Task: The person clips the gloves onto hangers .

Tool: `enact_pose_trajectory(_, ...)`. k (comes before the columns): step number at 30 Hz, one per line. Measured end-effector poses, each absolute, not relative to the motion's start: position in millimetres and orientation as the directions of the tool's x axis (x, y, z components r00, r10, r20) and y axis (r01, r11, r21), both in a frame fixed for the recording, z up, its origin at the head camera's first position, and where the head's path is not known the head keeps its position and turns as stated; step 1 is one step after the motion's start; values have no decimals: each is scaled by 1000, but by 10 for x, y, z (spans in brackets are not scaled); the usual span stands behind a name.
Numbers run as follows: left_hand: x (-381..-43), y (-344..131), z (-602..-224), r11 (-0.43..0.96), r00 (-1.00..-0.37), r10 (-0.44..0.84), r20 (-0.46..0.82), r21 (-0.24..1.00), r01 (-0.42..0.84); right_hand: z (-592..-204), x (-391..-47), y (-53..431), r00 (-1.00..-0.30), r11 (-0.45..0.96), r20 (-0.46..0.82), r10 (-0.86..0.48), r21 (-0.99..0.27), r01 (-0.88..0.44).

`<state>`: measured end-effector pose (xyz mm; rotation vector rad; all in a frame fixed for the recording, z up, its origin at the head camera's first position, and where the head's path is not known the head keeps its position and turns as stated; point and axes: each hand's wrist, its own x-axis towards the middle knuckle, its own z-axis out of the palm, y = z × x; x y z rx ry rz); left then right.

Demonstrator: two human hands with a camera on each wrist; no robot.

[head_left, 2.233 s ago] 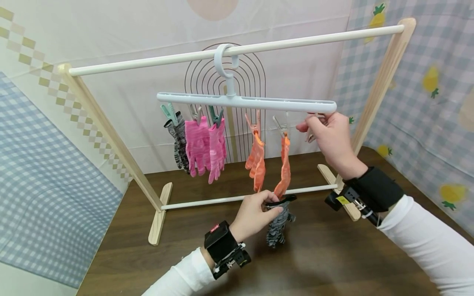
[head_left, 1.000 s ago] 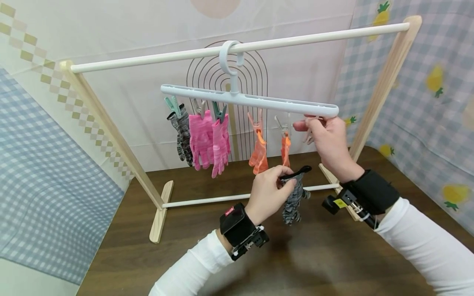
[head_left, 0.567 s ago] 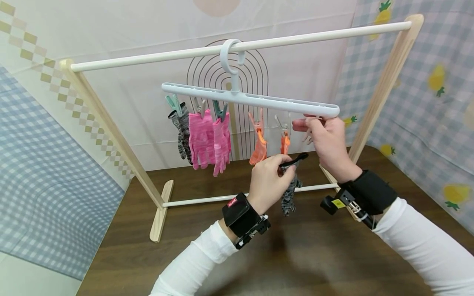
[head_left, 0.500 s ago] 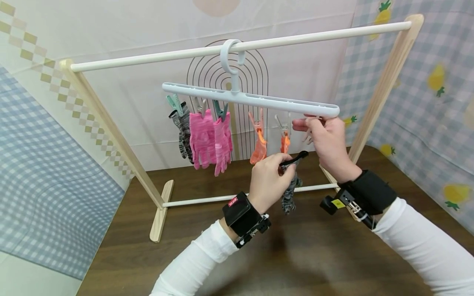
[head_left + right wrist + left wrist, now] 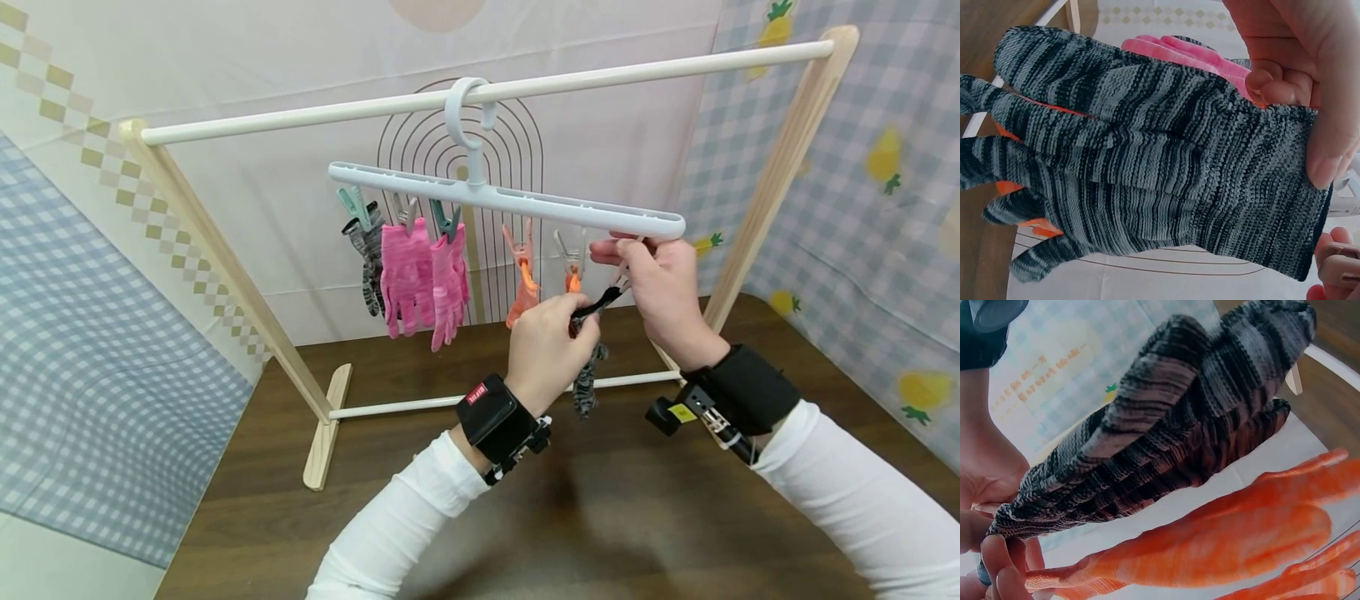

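My left hand [image 5: 547, 350] pinches a black-and-grey striped knit glove [image 5: 1135, 150] by its dark cuff, with the glove's fingers hanging down. The cuff's free corner is right at the jaws of a pale pink clothespin [image 5: 1342, 267] under the hanger's right end. Thumb and fingers of my right hand [image 5: 663, 292] squeeze that clothespin. The pale blue hanger [image 5: 540, 202] tilts down toward the right hand. In the left wrist view an orange glove [image 5: 1222, 550] hangs beside the striped one.
Pink gloves [image 5: 408, 275] and another striped glove [image 5: 369, 250] hang clipped on the hanger's left half. A white rail [image 5: 637, 79] on wooden posts bears the hanger. The rack stands on a dark wooden table [image 5: 390, 533], with printed cloth behind and at both sides.
My left hand has raised the striped glove from low in front of the rack up to the clothespin. The hanger's right end has dipped, while my right hand keeps squeezing the clothespin.
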<state>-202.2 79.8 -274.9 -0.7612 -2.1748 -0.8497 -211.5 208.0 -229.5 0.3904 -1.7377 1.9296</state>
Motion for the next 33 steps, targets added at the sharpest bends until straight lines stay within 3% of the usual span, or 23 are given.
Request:
enact_pose_trajectory(14, -2044, 840, -2686, 681, -573, 317, 756, 239, 692, -2308, -2133, 2023, -801, -86, 565, 197, -804, -588)
enact_pose_trajectory(23, -2091, 899, -2623, 690, -612, 279, 740, 288, 663, -2325, -2147, 2010, -810, -94, 552, 199, -812, -577)
enact_pose_trajectory(33, -2113, 945, -2624, 677, -611, 254, 749, 314, 666, -2325, -2149, 2018, -810, -91, 553, 196, -812, -577)
